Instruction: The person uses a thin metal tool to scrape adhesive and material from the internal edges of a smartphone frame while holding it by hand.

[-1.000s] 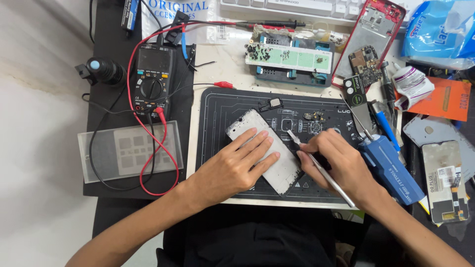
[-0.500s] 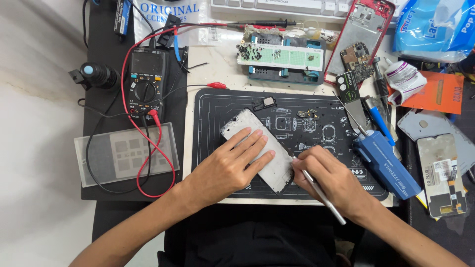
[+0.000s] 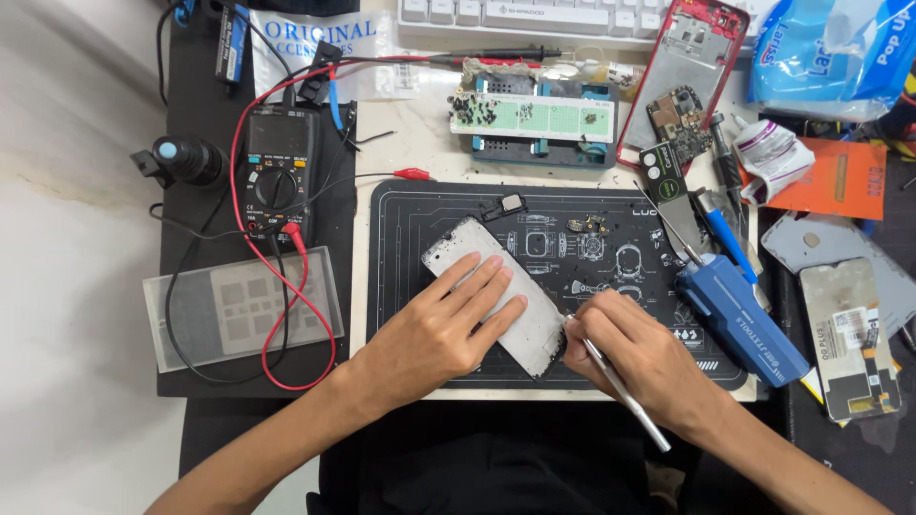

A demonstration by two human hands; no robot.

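A white phone frame point(image 3: 468, 256) lies slantwise on the black work mat point(image 3: 592, 277). My left hand point(image 3: 434, 329) lies flat on its lower half, fingers spread over it. My right hand point(image 3: 634, 358) grips a thin metal tool point(image 3: 625, 391) like a pen, its tip hidden at the frame's lower right edge. Small loose parts point(image 3: 584, 225) sit on the mat above my right hand.
A multimeter point(image 3: 277, 172) with red and black leads lies left of the mat, beside a clear stencil plate point(image 3: 239, 305). A blue tool point(image 3: 730, 305), a phone screen point(image 3: 849, 334), a red phone shell point(image 3: 687, 67), a screw tray point(image 3: 534, 119) and a keyboard point(image 3: 534, 14) surround the mat.
My right hand has moved down along the frame's right edge toward its lower corner with the tool. My left hand has stayed pressed on the frame.
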